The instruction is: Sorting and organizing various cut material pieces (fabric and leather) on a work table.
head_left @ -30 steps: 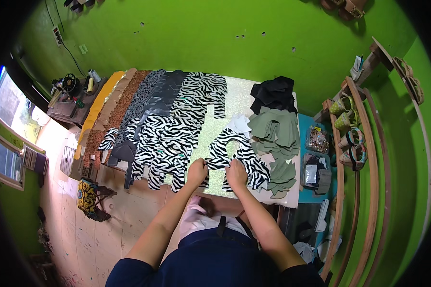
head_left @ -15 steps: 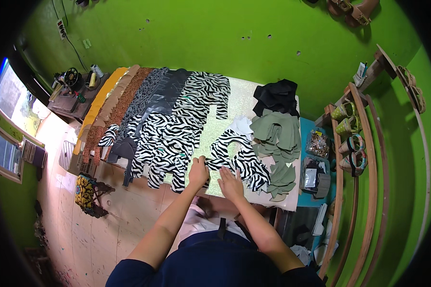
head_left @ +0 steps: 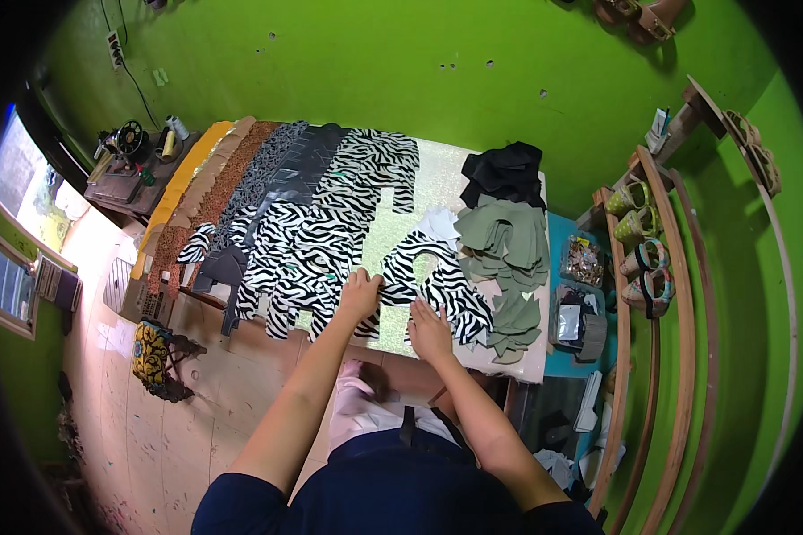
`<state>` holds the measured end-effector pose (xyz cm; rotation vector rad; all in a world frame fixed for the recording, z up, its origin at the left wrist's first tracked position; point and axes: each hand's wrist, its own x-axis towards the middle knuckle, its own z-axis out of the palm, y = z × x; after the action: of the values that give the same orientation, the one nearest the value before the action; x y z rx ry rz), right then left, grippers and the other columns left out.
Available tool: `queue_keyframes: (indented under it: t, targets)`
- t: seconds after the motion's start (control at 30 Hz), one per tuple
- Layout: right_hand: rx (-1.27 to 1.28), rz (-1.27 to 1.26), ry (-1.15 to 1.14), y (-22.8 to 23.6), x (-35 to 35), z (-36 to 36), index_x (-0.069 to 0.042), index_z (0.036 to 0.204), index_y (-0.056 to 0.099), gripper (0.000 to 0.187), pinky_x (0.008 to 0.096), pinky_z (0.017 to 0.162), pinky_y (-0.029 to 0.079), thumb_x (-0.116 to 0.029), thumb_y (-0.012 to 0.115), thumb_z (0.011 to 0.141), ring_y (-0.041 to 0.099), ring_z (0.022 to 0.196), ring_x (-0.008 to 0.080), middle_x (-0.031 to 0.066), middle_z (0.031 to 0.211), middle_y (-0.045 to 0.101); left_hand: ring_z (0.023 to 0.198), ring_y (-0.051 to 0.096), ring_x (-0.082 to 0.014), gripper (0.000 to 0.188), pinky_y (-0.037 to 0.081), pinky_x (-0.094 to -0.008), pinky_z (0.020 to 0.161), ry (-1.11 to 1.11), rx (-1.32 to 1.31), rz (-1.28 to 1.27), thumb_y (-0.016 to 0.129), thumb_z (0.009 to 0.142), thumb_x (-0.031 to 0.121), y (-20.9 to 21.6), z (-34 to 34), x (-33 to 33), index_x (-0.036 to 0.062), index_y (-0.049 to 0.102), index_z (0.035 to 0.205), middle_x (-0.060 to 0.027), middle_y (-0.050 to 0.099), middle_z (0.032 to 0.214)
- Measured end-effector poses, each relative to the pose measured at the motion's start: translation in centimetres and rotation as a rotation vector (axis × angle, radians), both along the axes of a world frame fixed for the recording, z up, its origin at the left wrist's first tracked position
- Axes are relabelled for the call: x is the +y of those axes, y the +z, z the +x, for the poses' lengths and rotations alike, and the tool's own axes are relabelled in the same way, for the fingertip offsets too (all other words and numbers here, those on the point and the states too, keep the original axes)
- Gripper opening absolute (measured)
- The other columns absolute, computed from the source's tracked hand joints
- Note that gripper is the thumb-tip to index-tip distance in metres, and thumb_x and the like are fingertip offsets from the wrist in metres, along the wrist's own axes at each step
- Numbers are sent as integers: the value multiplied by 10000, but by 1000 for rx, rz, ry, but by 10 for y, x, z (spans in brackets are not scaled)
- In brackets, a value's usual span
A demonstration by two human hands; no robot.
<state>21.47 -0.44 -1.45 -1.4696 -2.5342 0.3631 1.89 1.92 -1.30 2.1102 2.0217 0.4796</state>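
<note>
Zebra pile (head_left: 459, 308): cut pieces, black-and-white stripes, overlapping in a curved fan, outline uneven. Lies on the near part of the pale tabletop (head_left: 439, 169), between a larger zebra spread (head_left: 317, 241) on the left and green pieces (head_left: 506, 245) on the right. 2 hands at work. Left hand (head_left: 360, 296): fingers bent inward, tips at the pile's left end; cannot tell if gripping. Right hand (head_left: 430, 332): nearly flat, fingers extended over the pile's near edge, nothing grasped.
</note>
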Motion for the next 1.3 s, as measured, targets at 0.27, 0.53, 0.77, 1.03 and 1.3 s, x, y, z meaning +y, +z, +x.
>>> queue_keyframes:
  t: [0.27, 0.53, 0.77, 1.03, 1.3]
  targets:
    - [591, 96, -81, 22, 28, -1, -21, 979, 523, 316, 365, 878, 382, -29, 639, 686, 457, 1007, 322, 154, 1072, 460, 694, 540, -317, 124, 422, -404, 600, -248, -148, 128, 538, 723, 79, 5, -3, -22, 82, 473, 829, -116, 535, 706]
    - [612, -373, -168, 14, 58, -15, -28, 950, 595, 183, 331, 616, 457, -138, 584, 804, 596, 688, 287, 148, 820, 623, 743, 546, -322, 149, 429, -380, 652, -113, -420, 81, 547, 797, 90, 25, -19, -7, 48, 495, 930, -139, 558, 778]
    - [813, -113, -206, 9, 144, -67, -27, 1028, 574, 220, 301, 718, 454, -93, 573, 818, 598, 828, 260, 151, 943, 623, 648, 541, -319, 344, 423, -361, 588, 138, -616, 3, 619, 780, 100, 51, -53, 87, 39, 461, 1079, -179, 552, 743]
    - [814, -84, -350, 3, 262, -110, -16, 1095, 520, 303, 319, 753, 462, -72, 587, 804, 592, 884, 270, 172, 999, 601, 820, 537, -327, 346, 430, -367, 757, 184, -540, 136, 600, 774, 89, 39, -79, 201, -9, 474, 1080, -193, 542, 894]
    - [209, 6, -350, 2, 295, -136, -81, 1374, 186, 934, 482, 952, 286, -277, 719, 632, 337, 1161, 381, 231, 1259, 337, 1131, 364, -367, 887, 301, -440, 946, 231, -99, 23, 722, 612, 345, 14, -82, 240, 21, 283, 1310, -236, 356, 1240]
